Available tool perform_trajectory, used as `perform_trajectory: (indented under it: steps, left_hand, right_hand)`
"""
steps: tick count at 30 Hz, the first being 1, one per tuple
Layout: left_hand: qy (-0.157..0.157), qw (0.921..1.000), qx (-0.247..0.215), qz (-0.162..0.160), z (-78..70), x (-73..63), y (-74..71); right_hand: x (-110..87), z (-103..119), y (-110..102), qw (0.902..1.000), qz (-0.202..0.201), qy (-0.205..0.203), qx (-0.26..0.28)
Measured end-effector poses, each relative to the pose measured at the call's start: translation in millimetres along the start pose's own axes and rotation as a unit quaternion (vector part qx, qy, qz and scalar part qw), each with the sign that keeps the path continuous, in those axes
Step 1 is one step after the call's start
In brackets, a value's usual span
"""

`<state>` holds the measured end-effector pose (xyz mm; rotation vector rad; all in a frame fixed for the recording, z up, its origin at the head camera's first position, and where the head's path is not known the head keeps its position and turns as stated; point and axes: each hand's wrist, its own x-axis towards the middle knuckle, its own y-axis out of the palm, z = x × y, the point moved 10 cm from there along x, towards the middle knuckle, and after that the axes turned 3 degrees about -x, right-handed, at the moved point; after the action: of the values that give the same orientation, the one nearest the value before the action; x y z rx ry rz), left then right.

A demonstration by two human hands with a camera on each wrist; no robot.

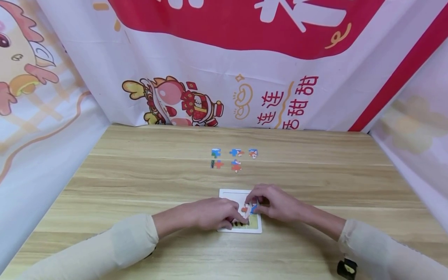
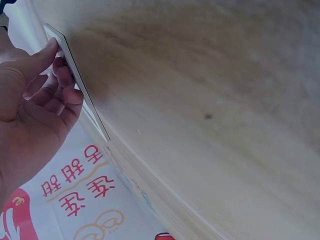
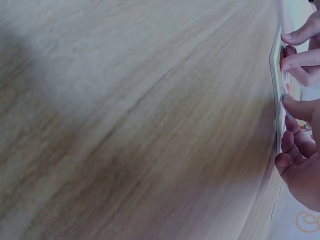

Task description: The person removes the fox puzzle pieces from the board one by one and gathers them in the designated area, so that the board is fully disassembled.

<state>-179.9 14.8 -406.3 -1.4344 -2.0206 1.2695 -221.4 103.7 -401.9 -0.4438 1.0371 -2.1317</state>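
Observation:
A white puzzle tray (image 1: 240, 230) lies on the table, its near part filled with yellow picture pieces marked with dark stripes. My left hand (image 1: 216, 213) reaches over its left side, the index finger stretched out onto the picture; the thumb is close to the tray's edge in the left wrist view. Over the tray's right side, my right hand (image 1: 276, 201) pinches a blue and orange puzzle piece (image 1: 253, 210) between thumb and fingers. In the right wrist view, the right thumb (image 3: 298, 108) is at the blue piece, low over the tray. My fingers hide part of the picture.
Several loose puzzle pieces lie in two rows beyond the tray, among them a blue and green one (image 1: 216, 152) and a red one with a dark edge (image 1: 217, 164). A printed cloth (image 1: 224, 101) hangs along the table's back edge, with more cloth at both sides.

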Motion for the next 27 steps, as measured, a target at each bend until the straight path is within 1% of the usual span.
perform_trajectory:
  steps: [8, 13, 27]
  left_hand:
    - [-0.001, 1.0000, 0.005, -0.002, -1.0, -0.5, 0.5]
    - [-0.005, 1.0000, 0.008, -0.002, -0.9, -1.0, 0.7]
    - [0.000, 0.9998, 0.020, 0.001, -2.2, -1.7, 0.6]
  right_hand:
    - [0.1, 1.3, -1.0, 1.0000, 0.002, -0.008, -0.005]
    - [-0.1, 3.6, -2.0, 0.9998, 0.002, -0.018, 0.011]
    - [-0.8, 0.7, -1.8, 0.9974, 0.006, 0.014, 0.070]
